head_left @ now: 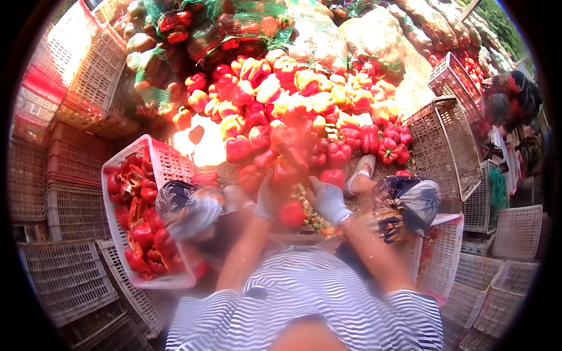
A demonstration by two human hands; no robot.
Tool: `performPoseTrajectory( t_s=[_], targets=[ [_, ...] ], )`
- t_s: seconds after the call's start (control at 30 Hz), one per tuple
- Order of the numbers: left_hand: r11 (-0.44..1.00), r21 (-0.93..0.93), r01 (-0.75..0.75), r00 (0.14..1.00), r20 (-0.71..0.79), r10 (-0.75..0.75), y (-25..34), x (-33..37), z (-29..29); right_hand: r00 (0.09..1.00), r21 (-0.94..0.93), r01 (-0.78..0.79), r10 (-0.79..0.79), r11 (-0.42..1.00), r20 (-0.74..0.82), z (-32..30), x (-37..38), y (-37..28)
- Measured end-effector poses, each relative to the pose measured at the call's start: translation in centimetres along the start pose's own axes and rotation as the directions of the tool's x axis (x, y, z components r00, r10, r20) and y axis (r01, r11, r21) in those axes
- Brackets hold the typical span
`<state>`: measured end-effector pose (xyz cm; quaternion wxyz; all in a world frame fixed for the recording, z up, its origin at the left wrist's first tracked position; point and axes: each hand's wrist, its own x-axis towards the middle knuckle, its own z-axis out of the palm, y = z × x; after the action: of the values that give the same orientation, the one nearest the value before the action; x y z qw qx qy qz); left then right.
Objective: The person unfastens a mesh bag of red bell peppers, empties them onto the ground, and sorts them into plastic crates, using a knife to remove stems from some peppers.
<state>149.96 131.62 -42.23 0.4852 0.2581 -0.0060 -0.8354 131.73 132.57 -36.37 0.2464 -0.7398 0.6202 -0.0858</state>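
Both my hands wear white gloves and meet in front of my body, between my knees. My left hand (265, 200) is closed around a red bell pepper (285, 174), its upper part blurred. Close on its right, my right hand (329, 202) has its fingers curled in toward the pepper; what it grips, if anything, I cannot make out. Just beyond them spreads a large heap of red bell peppers (257, 137), some in strong sunlight. Below the hands, another red pepper (292, 214) shows among small green and pale scraps on the ground.
At my left knee stands a pink-white plastic crate (171, 161) filled with cut red peppers. Another pale crate (443, 257) is by my right side. A tilted brown crate (448, 149) stands at the right, with stacked crates (67, 272) at far left. Mesh sacks (372, 44) line the back.
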Motion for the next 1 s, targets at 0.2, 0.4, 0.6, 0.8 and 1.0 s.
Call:
performPoseTrajectory(
  t_s=[0.2, 0.4, 0.6, 0.8, 1.0],
  targets=[
    [0.617, 0.771, 0.160, 0.966, -0.250, 0.062, 0.1, 3.1, -0.2, 0.946, 0.134, -0.312, 0.294, 0.941, 0.140, 2.7, -0.9, 4.8],
    [-0.394, 0.917, 0.068, 0.769, 0.203, 0.607, -1.6, 8.6, -1.5, 0.864, 0.686, -0.447, 0.476, 0.574, 0.165, 3.3, -0.1, 9.1],
    [-0.881, 0.472, 0.016, 0.783, 0.542, 0.304, 0.8, 16.8, 5.0, 0.848, 0.803, -0.366, 0.525, 0.471, 0.078, 2.2, -0.8, 9.8],
    [-0.848, 0.510, 0.142, 0.879, 0.329, 0.345, 1.0, 22.5, 2.3, 0.788, 0.881, -0.396, 0.588, 0.259, 0.181, 0.7, -0.8, 9.6],
    [-0.442, 0.891, 0.101, 0.557, 0.317, 0.767, 5.3, 23.9, 4.1, 0.757, 0.898, -0.424, 0.591, 0.117, 0.280, -1.2, -0.4, 9.1]
  ],
)
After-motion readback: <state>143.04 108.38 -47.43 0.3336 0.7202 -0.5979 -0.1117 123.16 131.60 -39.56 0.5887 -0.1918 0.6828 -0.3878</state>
